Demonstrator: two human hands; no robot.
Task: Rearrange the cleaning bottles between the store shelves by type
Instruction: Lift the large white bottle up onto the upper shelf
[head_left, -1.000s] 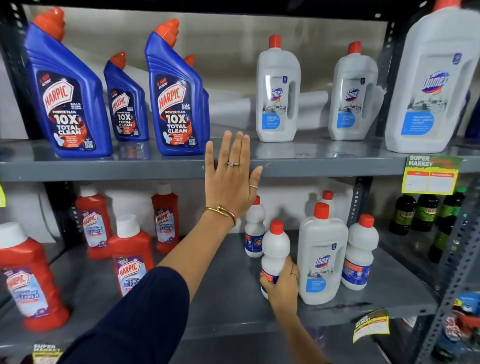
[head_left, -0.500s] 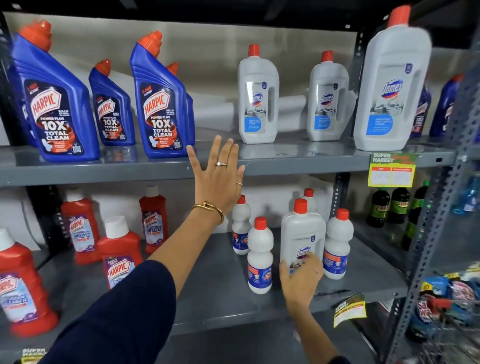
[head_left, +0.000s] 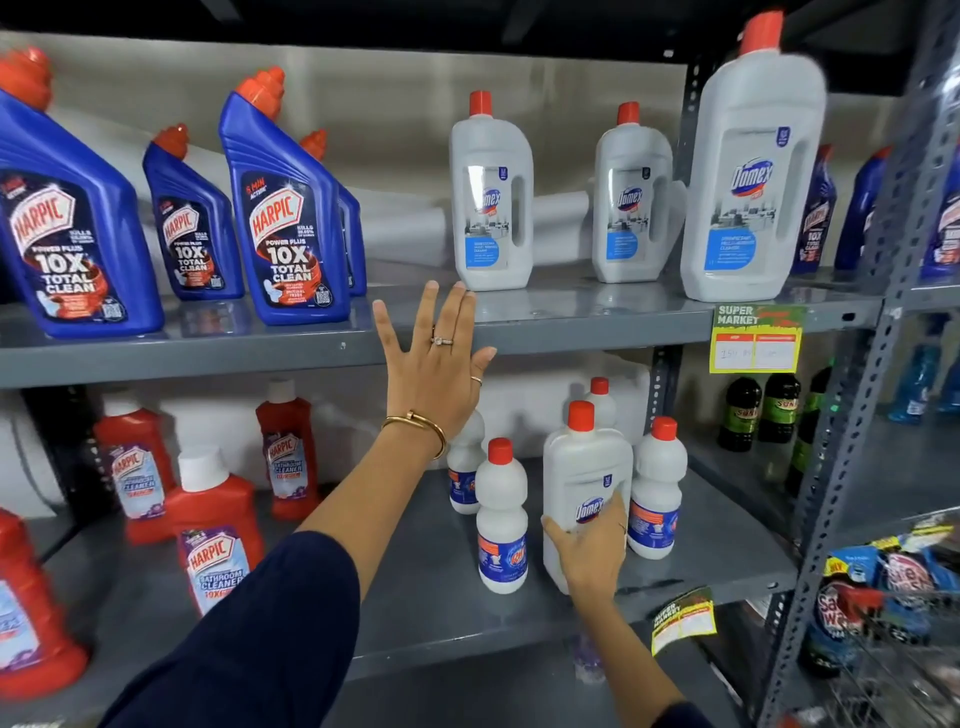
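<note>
upper shelf (head_left: 519, 325): grey metal; blue Harpic bottles (head_left: 283, 208) grouped on its left, three grey Domex bottles (head_left: 491, 197) on its right; that row looks sorted by type already
lower shelf (head_left: 415, 597): red Harpic bathroom cleaners (head_left: 215, 540) left, small white bottles (head_left: 501, 519) right; one Domex is mixed in with the white ones, so this row is not done
next bay: more blue bottles to the right behind the upright; too blurred to say if they need moving
stray Domex bottle (head_left: 584, 467): grey, red cap, upright on the lower shelf between two small white bottles, near the front edge; same type as the upper-right group, so I judge it belongs up there
my left hand (head_left: 436, 371): flat and spread wide against the front lip of the upper shelf; grips nothing; my dark sleeve (head_left: 249, 639) shows below
my right hand (head_left: 589, 553): wrapped round the lower body of the stray Domex, thumb on the left side, fingers (head_left: 615, 512) across the label; bottle's base probably on the shelf, my hand hides it
progress: most types grouped; left to do is lifting this Domex up beside its like, then checking the right bay
</note>
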